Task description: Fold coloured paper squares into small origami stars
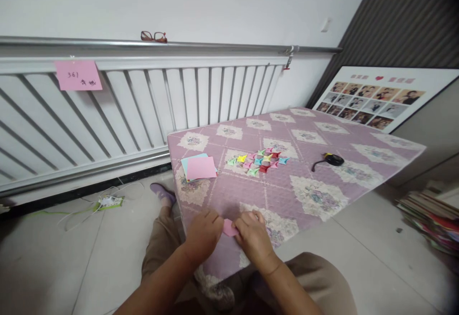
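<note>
A small folded piece of pink paper (230, 228) lies between my two hands at the near end of the table. My left hand (205, 231) pinches its left side, and the fingers of my right hand (252, 233) close on its right side. Farther back on the tablecloth, several small folded paper shapes (258, 161) in green, yellow, pink, blue and red sit in a cluster of rows. To their left is a stack of coloured paper sheets (201, 168) with a pink one on top.
A purple floral tablecloth (229, 195) covers the table. A black cable (334, 160) lies on its right part. Behind stands a white radiator (201, 92) with a pink note (78, 75); glasses (154, 37) rest on the pipe above. A photo board (387, 92) leans at the right.
</note>
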Motion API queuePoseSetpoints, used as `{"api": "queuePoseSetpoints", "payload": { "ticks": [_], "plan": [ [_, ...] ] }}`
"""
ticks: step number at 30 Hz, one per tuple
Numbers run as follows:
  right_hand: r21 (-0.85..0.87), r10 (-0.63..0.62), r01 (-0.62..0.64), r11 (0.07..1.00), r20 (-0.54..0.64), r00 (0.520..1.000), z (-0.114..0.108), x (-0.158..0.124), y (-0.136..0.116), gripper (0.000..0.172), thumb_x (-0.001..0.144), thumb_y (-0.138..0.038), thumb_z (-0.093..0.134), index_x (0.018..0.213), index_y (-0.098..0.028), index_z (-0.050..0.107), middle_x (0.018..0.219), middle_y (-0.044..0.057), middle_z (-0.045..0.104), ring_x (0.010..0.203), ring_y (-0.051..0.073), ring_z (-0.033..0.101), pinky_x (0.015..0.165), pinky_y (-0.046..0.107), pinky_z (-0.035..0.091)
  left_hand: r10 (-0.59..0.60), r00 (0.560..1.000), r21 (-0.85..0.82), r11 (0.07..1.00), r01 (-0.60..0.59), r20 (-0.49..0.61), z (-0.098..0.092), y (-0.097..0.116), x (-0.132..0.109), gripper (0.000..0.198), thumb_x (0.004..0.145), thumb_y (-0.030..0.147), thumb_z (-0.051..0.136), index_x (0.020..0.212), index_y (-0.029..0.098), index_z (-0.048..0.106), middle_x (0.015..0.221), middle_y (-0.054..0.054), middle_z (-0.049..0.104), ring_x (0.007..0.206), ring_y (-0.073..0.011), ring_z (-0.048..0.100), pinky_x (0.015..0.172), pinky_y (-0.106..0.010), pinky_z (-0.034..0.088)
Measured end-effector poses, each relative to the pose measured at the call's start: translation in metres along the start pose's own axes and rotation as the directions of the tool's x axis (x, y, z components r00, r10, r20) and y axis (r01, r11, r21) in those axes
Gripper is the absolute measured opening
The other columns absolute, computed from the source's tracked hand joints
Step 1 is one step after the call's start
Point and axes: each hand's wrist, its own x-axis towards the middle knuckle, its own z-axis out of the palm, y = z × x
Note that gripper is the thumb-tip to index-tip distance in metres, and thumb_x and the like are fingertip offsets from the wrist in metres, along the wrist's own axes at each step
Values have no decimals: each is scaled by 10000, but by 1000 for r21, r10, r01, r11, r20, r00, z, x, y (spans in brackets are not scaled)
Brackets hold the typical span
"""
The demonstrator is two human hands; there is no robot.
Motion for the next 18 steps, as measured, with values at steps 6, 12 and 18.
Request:
{"api": "queuePoseSetpoints", "payload": {
  "ticks": [6,12,18],
  "plan": [
    [-42,-111,108,993,-59,992,30,-29,12,167,737,-61,629,769,-223,605,757,1,598,795,191,515,955,426,287,211,964,248,954,-167,-162,42,-5,-20,92,897,237,542,819,200,572,827,-21,583,793,-224,505,706,-364,396],
    [108,-105,106,988,-15,994,30,-40,15,212,748,-72,633,873,-243,625,874,14,629,850,198,532,924,405,328,140,970,230,969,-93,-198,50,-1,-33,76,859,206,595,785,210,580,798,-10,585,748,-212,498,673,-359,377],
    [208,-67,51,977,69,995,24,-38,14,265,731,-63,642,916,-251,622,931,18,617,916,204,531,908,390,349,-14,987,47,999,21,-157,50,2,-36,52,845,196,598,833,233,631,859,-10,612,818,-203,520,735,-356,386]
  ]
}}
